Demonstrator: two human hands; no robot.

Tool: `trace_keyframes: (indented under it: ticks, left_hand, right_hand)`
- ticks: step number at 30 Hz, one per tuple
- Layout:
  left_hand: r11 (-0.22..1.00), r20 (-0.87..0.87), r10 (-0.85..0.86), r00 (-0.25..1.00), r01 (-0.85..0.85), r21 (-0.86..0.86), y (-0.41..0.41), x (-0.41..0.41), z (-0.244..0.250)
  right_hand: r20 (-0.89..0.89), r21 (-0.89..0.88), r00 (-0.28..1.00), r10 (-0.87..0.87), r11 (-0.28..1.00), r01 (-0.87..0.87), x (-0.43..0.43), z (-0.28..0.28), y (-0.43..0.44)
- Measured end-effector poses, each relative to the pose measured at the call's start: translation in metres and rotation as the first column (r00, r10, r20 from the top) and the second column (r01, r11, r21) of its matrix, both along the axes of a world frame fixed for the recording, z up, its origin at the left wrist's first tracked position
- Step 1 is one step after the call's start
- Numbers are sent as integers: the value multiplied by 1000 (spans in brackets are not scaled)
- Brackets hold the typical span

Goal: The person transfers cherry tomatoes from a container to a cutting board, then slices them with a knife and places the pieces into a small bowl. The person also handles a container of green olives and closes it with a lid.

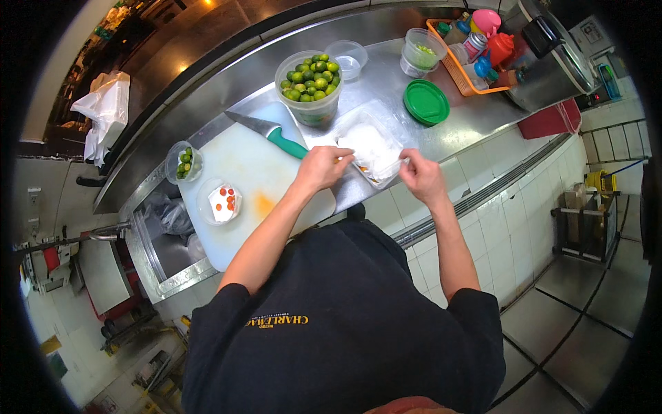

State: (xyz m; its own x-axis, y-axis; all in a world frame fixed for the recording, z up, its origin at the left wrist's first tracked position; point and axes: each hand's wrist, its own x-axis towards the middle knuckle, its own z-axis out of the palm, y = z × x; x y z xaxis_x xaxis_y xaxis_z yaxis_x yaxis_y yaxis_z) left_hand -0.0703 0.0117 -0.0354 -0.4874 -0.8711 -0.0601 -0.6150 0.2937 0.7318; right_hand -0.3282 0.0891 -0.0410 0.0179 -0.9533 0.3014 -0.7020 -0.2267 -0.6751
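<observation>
A clear rectangular plastic container (pixel 389 120) sits on the steel counter before me, with a white paper sheet (pixel 367 142) spread inside. Some small orange pieces (pixel 363 168) peek out beneath the sheet's near left edge. My left hand (pixel 323 168) pinches the sheet's left side between thumb and forefinger. On the opposite side, my right hand (pixel 423 176) has its fingertips closed on the sheet's edge by the container wall. To the left, a chef's knife (pixel 287 142) with a green handle lies on the white cutting board (pixel 238 155), blade pointing away.
A tall tub of green citrus fruits (pixel 310 106) stands behind the container. Small tubs hold halved citrus (pixel 184 163) and cherry tomatoes (pixel 223 203) at left. A green lid (pixel 426 102), stacked tubs (pixel 423 52) and an orange basket of bottles (pixel 460 72) stand right.
</observation>
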Motion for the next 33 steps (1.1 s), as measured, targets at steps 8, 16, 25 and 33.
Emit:
trace_keyframes:
  ticks: [8, 16, 25, 33]
  left_hand:
    - [927, -129, 370, 920, -356, 118, 18, 12, -15]
    - [911, -14, 385, 923, -382, -154, -18, -9, -28]
    - [893, 24, 445, 895, -445, 65, -33, -13, -25]
    - [901, 102, 425, 899, -431, 43, -37, -17, -21]
  right_hand:
    - [-175, 45, 983, 45, 998, -37, -7, -13, 15]
    - [-119, 117, 991, 63, 992, -49, 0, -13, 25]
    - [133, 179, 943, -305, 943, 280, 29, -61, 51]
    - [-29, 366, 948, -316, 879, 304, 44, -33, 46]
